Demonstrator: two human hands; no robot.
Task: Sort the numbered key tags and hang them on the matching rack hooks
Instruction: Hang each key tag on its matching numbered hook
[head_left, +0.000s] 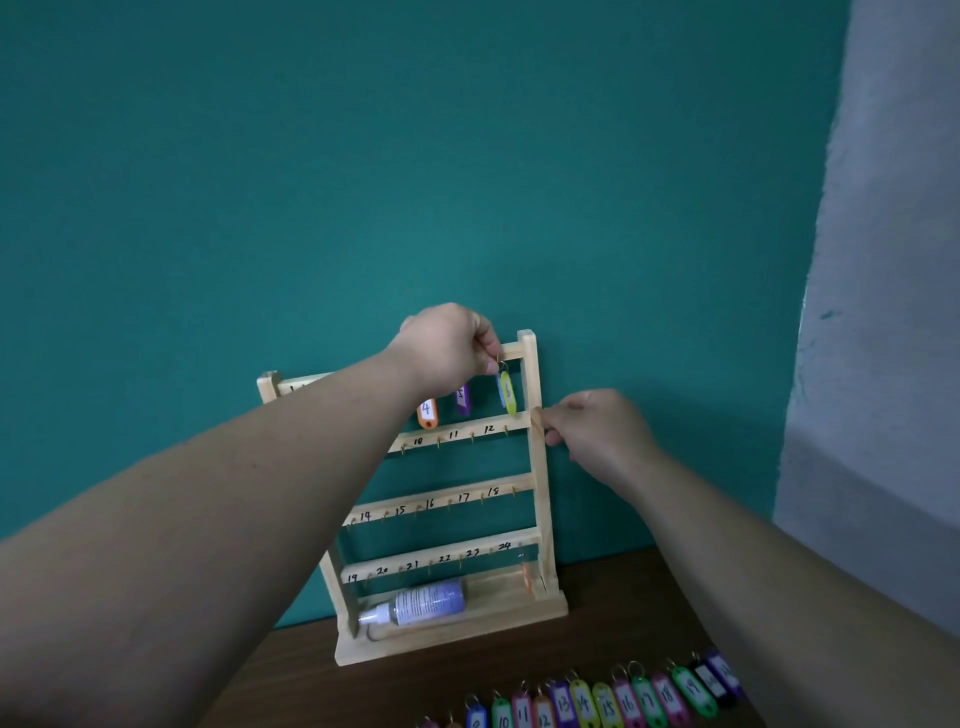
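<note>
Left hand (449, 345), reaching forward and up, pinches the metal ring of a lime-green tag (508, 399) between thumb and fingertips at the top rail of a wooden rack (441, 501), near that rail's right end. The tag hangs upright below the ring; its number is too blurred to read, and a sliver of blue shows just behind it. Right hand (597, 431), fingers curled, grips the right upright of the rack level with the second rail.

On the same top rail, to the left of the held tag, hang a purple tag (462, 399) and an orange tag (427, 413) marked 4. The left wrist partly covers the purple one. The lower rails carry handwritten numbers above small hooks (439, 441): 10 to 12 visible on the second, 14 to 18 on the third, 19 to 24 on the fourth. A small orange item hangs at the far right under the fourth rail, too small to identify.

A clear bottle (428, 603) with a pale label lies on its side in the rack's base tray, cap to the left. The rack stands on a dark wooden worktop (597, 623) against a teal wall (467, 156). A row of tags (649, 699) in mixed colours lies side by side along the near edge of the worktop, well apart from the rack, with numbers from 10 upward legible.
</note>
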